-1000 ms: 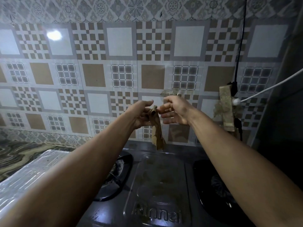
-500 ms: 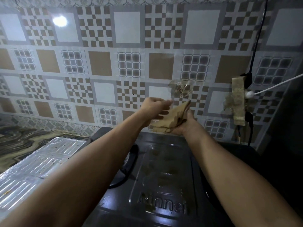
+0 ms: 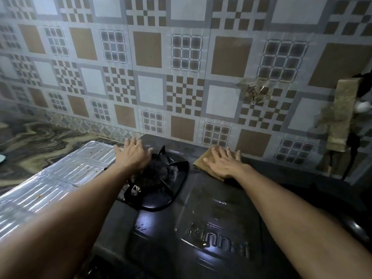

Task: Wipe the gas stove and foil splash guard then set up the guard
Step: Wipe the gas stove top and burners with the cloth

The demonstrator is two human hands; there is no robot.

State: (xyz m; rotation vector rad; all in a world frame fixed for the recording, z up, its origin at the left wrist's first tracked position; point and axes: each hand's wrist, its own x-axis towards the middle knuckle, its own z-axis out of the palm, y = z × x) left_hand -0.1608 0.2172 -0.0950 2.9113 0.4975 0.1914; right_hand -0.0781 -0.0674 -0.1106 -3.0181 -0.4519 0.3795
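Head view: a dark gas stove (image 3: 201, 228) fills the lower centre, below a patterned tile wall (image 3: 181, 57). The foil splash guard (image 3: 60, 178) lies flat at left. Right hand (image 3: 223, 163), fingers spread, presses a brown cloth (image 3: 201, 161) flat on the stove's rear. Left hand (image 3: 133, 154), open and empty, rests by the burner (image 3: 159, 178).

Single head-worn wide-angle view, looking forward and down from close above the gas stove (image 3: 201, 218), facing the tiled wall (image 3: 181, 57); both forearms enter from the bottom edge. No second view shares the scene.
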